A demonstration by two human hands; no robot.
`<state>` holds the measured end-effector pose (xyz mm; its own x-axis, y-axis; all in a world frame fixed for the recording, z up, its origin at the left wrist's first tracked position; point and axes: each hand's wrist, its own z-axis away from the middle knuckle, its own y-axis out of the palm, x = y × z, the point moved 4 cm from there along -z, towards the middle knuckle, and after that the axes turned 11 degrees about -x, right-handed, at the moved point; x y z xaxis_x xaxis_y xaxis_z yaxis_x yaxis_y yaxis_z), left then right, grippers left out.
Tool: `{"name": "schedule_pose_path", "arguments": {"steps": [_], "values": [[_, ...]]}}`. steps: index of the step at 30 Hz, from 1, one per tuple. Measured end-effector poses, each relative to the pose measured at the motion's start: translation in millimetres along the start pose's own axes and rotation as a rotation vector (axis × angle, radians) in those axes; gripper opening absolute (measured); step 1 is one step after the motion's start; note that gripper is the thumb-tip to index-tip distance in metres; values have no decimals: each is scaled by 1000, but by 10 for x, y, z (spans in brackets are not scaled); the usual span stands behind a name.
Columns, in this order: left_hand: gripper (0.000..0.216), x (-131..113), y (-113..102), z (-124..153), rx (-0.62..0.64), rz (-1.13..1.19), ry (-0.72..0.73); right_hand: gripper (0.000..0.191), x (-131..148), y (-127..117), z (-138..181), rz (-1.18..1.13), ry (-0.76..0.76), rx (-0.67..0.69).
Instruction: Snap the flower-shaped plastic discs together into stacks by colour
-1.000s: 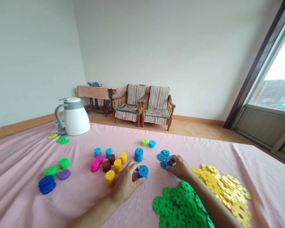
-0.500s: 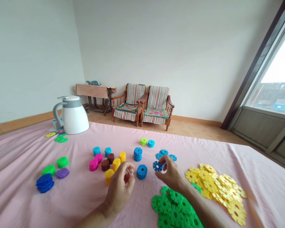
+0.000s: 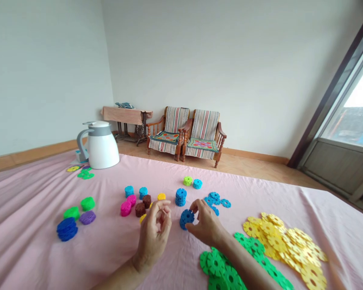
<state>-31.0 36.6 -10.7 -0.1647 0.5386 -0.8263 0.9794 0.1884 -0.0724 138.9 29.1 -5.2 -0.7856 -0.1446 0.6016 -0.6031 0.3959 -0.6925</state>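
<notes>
My right hand (image 3: pixel 204 222) pinches a blue notched plastic disc (image 3: pixel 187 216) by its right edge, right over a short blue stack (image 3: pixel 183 225); whether the disc rests fully on it, I cannot tell. To the left, my left hand (image 3: pixel 155 231) hovers with loosely bent fingers apart and nothing visible in them, partly hiding yellow stacks (image 3: pixel 161 196). A taller blue stack (image 3: pixel 180 197) stands just behind. Loose blue discs (image 3: pixel 215 198) lie beyond my right hand. Under my right forearm spreads a pile of green discs (image 3: pixel 216 264), with a yellow pile (image 3: pixel 280 239) beside it.
Brown (image 3: pixel 140 209), pink (image 3: pixel 126 208) and light blue stacks (image 3: pixel 129 191) stand left of centre. Farther left are green (image 3: pixel 71 212), purple (image 3: pixel 87 217) and dark blue stacks (image 3: pixel 67 229). A white jug (image 3: pixel 103 149) stands at the back left on the pink cloth (image 3: pixel 109 257).
My right hand has moved left with the blue disc, from beside the short blue stack to over it. My left hand keeps its curled pose. The view has shifted slightly.
</notes>
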Motion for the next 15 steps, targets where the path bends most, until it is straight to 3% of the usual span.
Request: {"name": "schedule_pose_path", "arguments": {"steps": [4, 8, 11, 15], "values": [[16, -51, -1, 1, 10, -15, 37, 30, 7, -52, -6, -18, -24, -7], [9, -151, 3, 18, 55, -78, 177, 20, -149, -238, -111, -20, -58, -101], [22, -205, 74, 92, 218, -91, 276, 11, -383, -455, -182, 11, -28, -230], [24, -218, 199, 263, 486, -126, 357, 15, -611, -719, -83, 60, 17, -298]]}}
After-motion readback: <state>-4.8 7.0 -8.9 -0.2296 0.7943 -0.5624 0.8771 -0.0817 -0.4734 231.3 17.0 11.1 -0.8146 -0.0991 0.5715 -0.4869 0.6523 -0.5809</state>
